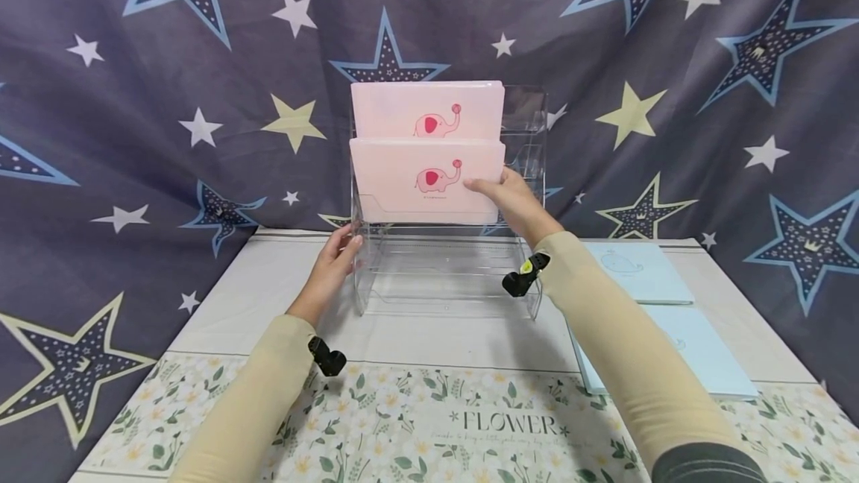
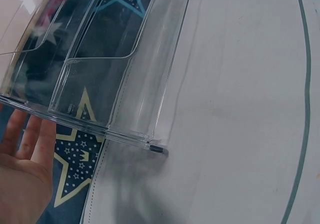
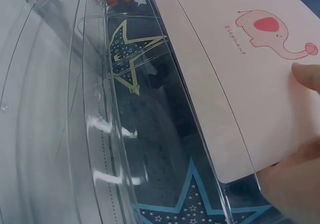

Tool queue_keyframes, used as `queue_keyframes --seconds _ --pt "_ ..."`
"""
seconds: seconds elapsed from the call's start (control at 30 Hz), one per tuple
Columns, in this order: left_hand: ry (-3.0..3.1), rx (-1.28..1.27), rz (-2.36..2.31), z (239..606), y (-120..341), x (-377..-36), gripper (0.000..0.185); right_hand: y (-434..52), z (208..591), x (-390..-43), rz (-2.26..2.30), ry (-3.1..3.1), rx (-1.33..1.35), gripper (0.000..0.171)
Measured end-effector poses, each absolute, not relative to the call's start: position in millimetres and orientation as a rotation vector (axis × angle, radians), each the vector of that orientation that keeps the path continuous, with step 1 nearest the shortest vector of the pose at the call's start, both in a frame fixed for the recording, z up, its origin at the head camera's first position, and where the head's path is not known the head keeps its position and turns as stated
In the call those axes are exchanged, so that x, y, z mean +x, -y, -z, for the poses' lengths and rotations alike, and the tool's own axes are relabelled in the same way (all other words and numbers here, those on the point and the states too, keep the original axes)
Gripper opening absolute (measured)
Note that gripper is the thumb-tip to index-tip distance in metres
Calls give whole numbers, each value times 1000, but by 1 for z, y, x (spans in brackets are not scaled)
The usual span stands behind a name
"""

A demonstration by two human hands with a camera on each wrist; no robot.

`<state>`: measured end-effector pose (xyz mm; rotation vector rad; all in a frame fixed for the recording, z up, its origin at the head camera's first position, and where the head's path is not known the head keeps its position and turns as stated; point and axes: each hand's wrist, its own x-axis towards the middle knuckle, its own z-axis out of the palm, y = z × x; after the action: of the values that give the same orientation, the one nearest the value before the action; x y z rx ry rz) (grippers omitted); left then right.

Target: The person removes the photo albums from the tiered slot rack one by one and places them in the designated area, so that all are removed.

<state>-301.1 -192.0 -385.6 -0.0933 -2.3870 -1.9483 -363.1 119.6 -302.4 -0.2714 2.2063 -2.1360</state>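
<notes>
While pinching pink folder (image 1: 426,179), fingers (image 1: 485,186).

Behind my table hangs a dark grey-blue cloth backdrop (image 1: 134,170) covered in white, yellow and blue-outlined stars, filling everything I can see. The table (image 1: 429,334) itself has a pale cover, with a floral "FLOWER" printed strip (image 1: 429,431) along my edge. Lighting's soft and even.

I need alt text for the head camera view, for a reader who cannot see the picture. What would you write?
A person's right hand holds a pink folder with an elephant drawing in a clear plastic tiered file rack, while the left hand rests against the rack's left side. A second pink elephant folder stands in the tier behind, and two light blue folders lie on the table to the right.
</notes>
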Motion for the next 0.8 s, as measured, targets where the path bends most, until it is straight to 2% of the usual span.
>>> queue_keyframes --seconds 0.33,0.8 --pt "2438 -80 1833 404 197 -312 58 -117 309 -364 2216 -2189 -313 41" --pt "2428 -89 1868 399 197 -310 58 -114 310 -364 2283 -2197 -343 39"
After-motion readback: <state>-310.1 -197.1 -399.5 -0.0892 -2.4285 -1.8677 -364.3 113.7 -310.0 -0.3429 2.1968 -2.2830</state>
